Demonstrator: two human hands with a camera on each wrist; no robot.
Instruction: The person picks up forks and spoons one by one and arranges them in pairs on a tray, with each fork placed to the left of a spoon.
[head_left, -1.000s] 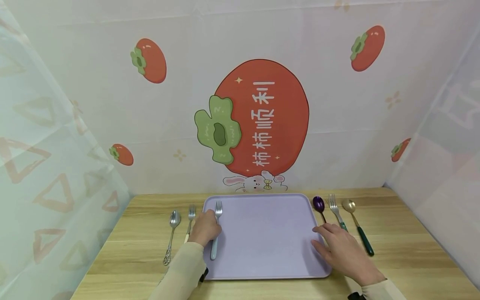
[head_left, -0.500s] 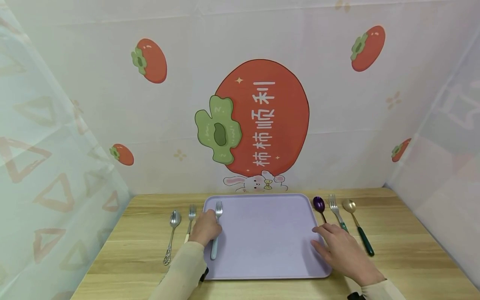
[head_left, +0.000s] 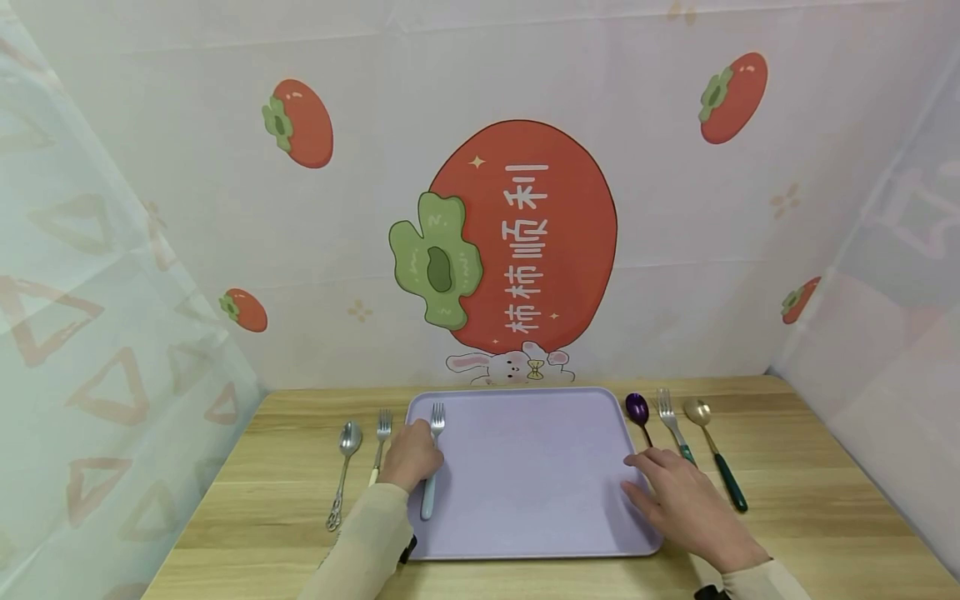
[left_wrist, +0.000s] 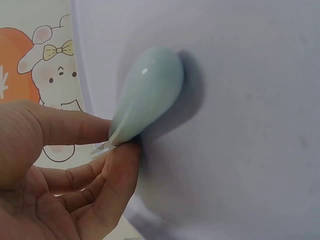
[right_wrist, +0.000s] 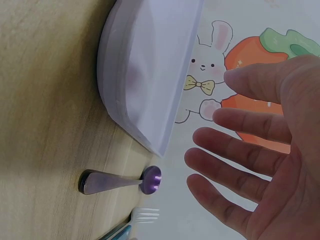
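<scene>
My left hand (head_left: 411, 456) pinches a fork (head_left: 429, 497) with a pale blue-green handle between thumb and fingers, over the left side of a lilac tray (head_left: 532, 475). In the left wrist view the rounded handle (left_wrist: 152, 92) lies close to the tray's surface, its tines mostly hidden. My right hand (head_left: 686, 504) hovers at the tray's right edge with fingers spread, holding nothing. Just beyond its fingers lies a purple spoon (head_left: 637, 408), also plain in the right wrist view, where the palm (right_wrist: 285, 170) faces the camera.
Left of the tray lie a silver spoon (head_left: 349, 439) with an ornate handle and a fork (head_left: 384, 425) with a cream handle. To the right are a green-handled fork (head_left: 667, 408) and a gold spoon (head_left: 699, 412) with a dark green handle. A printed backdrop (head_left: 360, 208) stands behind the wooden table (head_left: 247, 517).
</scene>
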